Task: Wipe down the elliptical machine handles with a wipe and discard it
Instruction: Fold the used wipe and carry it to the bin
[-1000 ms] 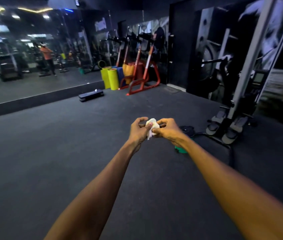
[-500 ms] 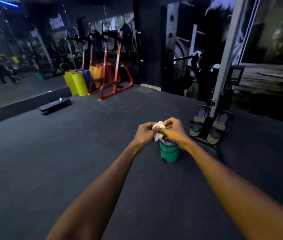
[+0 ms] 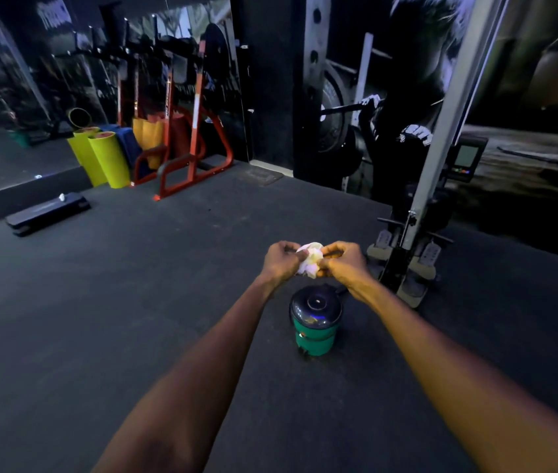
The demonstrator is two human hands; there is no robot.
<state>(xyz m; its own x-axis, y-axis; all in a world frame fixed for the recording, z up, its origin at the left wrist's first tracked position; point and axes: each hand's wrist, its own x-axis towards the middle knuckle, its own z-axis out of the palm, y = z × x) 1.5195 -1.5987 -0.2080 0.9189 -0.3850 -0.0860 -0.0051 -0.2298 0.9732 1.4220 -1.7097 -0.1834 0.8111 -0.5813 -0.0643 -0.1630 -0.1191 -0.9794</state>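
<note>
Far to the left of the hands and further back, a black step platform (image 3: pixel 49 213) lies on the gym floor (image 3: pixel 134 319), with 2 yellow rolled mats (image 3: pixel 107 158) and a red rack (image 3: pixel 185 158) standing beyond it by the mirror wall. The left hand (image 3: pixel 282 261) has its fingers curled onto the left side of the wipe (image 3: pixel 310 260), a crumpled white wad held out in front of the body between both hands; the right hand (image 3: pixel 342 262) pinches its other side, so the 2 hands are close together with the wipe bunched between them. Just below the hands stands a small green bin (image 3: pixel 315 322) with a dark domed lid, which looks shut. To the right of the hands rises an upright rowing machine (image 3: pixel 417 233). No elliptical handles show here, so the wiping appears done; what seems left is dropping the wipe into the bin.
</note>
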